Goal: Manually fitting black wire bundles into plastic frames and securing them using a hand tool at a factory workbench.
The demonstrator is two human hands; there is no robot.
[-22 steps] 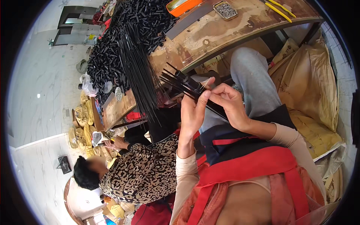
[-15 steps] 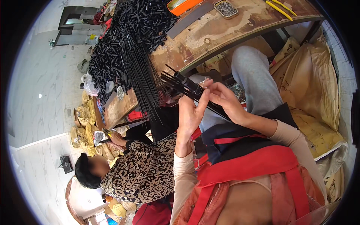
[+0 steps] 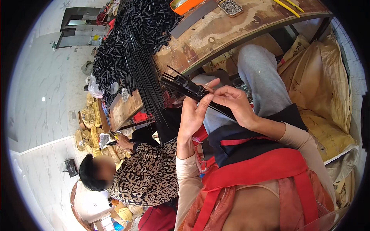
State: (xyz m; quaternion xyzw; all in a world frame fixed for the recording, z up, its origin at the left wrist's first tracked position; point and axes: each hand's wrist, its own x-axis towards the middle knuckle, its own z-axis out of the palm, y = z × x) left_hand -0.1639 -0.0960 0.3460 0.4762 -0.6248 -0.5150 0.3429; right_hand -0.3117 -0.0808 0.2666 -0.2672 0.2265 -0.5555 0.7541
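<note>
My left hand is wrapped around a bundle of thin black rods, its thumb pressed along the side. A short black tube-like piece sits among the rods near their upper end. My right hand meets the left at the bundle, its thumb and index finger pinched together against it. A fine pale strand shows by the fingertips; what kind it is I cannot make out. The bundle slants down to the right over my lap, its lower end partly hidden by my right hand.
A worn wooden table bears a heap of short black tubes, long black rods, an orange tray, a dish of small metal parts and yellow-handled pliers. At left a co-worker handles something; brown sacks stand right.
The bundle and both hands have shifted slightly left and tilted a little. My right thumb and index finger have come closer together at the bundle.
</note>
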